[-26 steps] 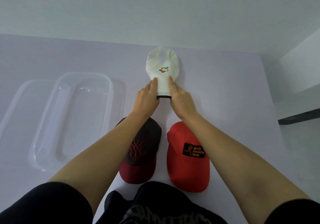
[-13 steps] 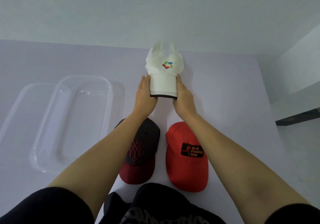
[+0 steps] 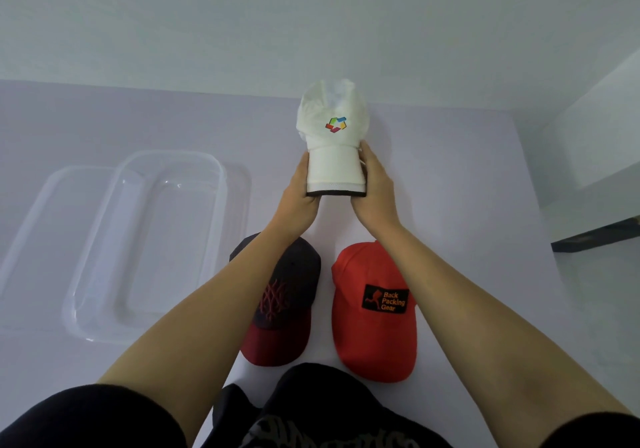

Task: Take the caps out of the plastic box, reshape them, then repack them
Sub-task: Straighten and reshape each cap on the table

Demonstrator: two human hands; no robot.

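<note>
Whereas fingertips pressed on top before, left hand (image 3: 298,194), right hand (image 3: 376,192), fingers now clasping white cap (image 3: 333,136) brim sides

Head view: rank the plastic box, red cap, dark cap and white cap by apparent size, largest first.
1. plastic box
2. red cap
3. dark cap, partly covered by a forearm, so its rank below the red one is unsure
4. white cap, farthest from the camera, so it may only look smallest

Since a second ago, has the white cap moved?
Yes: the left hand and right hand raised the white cap; its crown stands higher against the table's far edge.
</note>
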